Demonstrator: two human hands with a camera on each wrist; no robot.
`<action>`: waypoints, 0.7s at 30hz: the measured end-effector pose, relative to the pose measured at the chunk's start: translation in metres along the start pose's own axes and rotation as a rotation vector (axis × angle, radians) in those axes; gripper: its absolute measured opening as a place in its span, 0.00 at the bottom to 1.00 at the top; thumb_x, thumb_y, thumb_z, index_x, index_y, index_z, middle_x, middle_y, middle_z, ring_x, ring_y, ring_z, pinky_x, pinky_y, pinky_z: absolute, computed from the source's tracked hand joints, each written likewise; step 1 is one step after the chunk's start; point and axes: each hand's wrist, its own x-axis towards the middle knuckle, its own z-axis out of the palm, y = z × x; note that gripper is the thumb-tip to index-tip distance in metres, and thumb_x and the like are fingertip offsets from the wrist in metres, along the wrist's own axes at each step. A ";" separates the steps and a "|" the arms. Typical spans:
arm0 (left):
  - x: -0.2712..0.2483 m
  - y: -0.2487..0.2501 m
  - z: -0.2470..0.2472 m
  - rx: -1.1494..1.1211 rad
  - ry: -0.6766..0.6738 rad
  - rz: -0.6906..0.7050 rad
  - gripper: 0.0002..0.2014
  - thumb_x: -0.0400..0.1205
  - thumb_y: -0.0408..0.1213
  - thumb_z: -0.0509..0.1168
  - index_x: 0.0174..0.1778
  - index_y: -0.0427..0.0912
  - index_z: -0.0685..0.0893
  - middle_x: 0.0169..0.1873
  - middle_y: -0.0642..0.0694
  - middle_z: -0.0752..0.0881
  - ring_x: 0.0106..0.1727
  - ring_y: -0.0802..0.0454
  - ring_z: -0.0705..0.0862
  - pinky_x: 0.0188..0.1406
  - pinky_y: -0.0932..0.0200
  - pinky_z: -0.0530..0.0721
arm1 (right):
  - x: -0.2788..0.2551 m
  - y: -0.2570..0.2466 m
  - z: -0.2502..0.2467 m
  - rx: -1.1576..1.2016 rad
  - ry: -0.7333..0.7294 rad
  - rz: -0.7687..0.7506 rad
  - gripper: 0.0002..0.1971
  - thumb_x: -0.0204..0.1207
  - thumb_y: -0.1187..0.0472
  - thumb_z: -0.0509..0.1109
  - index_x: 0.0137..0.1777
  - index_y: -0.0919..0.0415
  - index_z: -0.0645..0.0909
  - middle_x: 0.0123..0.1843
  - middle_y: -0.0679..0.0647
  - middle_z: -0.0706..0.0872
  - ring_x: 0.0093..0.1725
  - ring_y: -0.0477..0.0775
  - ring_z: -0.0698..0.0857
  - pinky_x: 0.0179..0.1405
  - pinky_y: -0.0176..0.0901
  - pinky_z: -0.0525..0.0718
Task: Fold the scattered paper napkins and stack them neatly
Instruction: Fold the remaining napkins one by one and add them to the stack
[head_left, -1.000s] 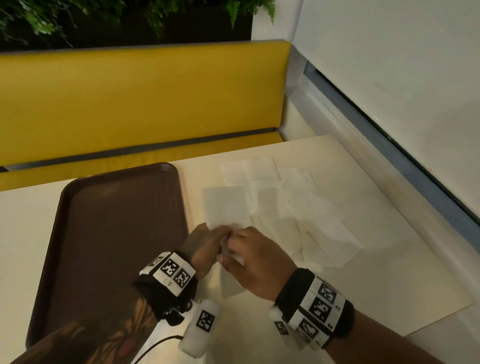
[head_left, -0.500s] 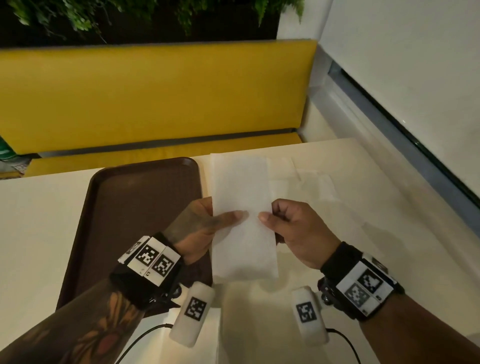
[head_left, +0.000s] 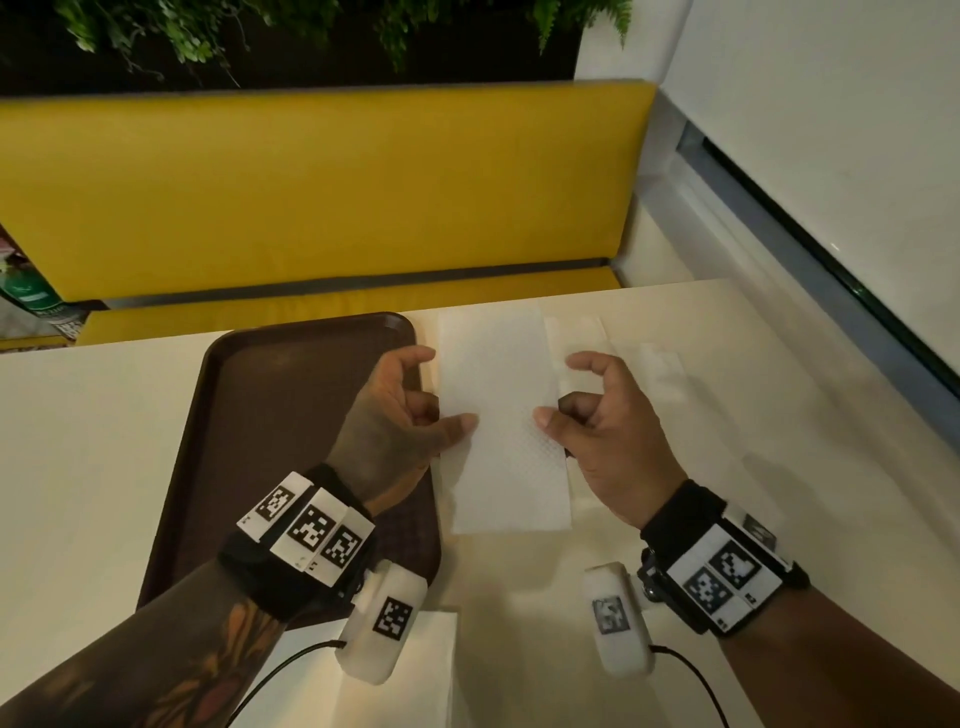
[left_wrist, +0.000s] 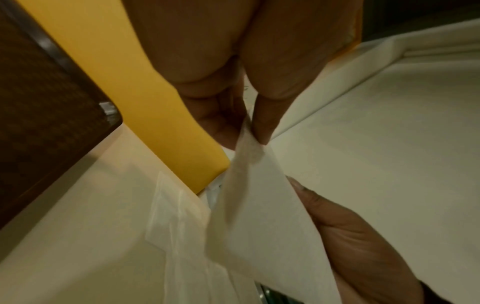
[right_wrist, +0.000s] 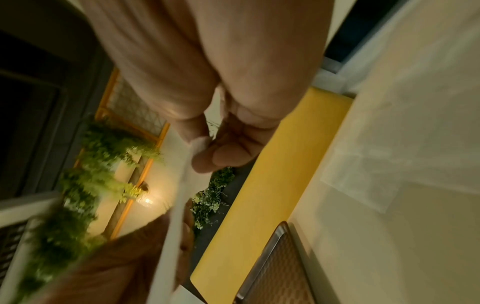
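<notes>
I hold a long white paper napkin (head_left: 498, 415) spread out flat above the table, its long side running away from me. My left hand (head_left: 444, 426) pinches its left edge with thumb on top, and my right hand (head_left: 550, 418) pinches the right edge. The left wrist view shows thumb and finger closed on the napkin (left_wrist: 254, 216) at its edge. In the right wrist view the napkin (right_wrist: 176, 205) is edge-on. Loose napkins (head_left: 587, 338) lie flat on the table beyond my right hand. A folded white napkin (head_left: 410, 670) lies near the front edge.
A dark brown tray (head_left: 291, 415) sits on the cream table (head_left: 779, 467) just left of my hands. A yellow bench (head_left: 311, 182) runs along the far side, with plants above it. A wall and window ledge (head_left: 831, 260) close off the right.
A second ago both hands worked together low over the napkin pile. They have since lifted one napkin, drawn apart and opened it out into a long strip.
</notes>
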 end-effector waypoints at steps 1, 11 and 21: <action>0.001 0.000 0.000 0.016 0.007 0.012 0.43 0.59 0.39 0.83 0.67 0.47 0.69 0.48 0.32 0.89 0.50 0.33 0.89 0.52 0.31 0.85 | 0.000 -0.001 0.001 -0.016 0.012 -0.031 0.25 0.76 0.67 0.74 0.68 0.52 0.69 0.34 0.57 0.89 0.38 0.56 0.87 0.43 0.40 0.87; -0.003 0.007 -0.001 -0.079 -0.028 -0.029 0.21 0.77 0.27 0.67 0.68 0.38 0.77 0.48 0.43 0.91 0.46 0.52 0.91 0.40 0.62 0.89 | 0.002 -0.008 -0.001 0.100 -0.002 0.018 0.22 0.74 0.64 0.76 0.67 0.60 0.75 0.41 0.57 0.92 0.40 0.52 0.89 0.39 0.41 0.87; -0.002 0.000 0.004 -0.089 -0.015 -0.005 0.39 0.65 0.44 0.80 0.72 0.43 0.72 0.49 0.33 0.90 0.51 0.39 0.89 0.52 0.43 0.88 | 0.007 -0.003 0.002 0.260 -0.190 0.096 0.13 0.80 0.63 0.67 0.60 0.71 0.82 0.58 0.68 0.87 0.55 0.62 0.87 0.61 0.59 0.85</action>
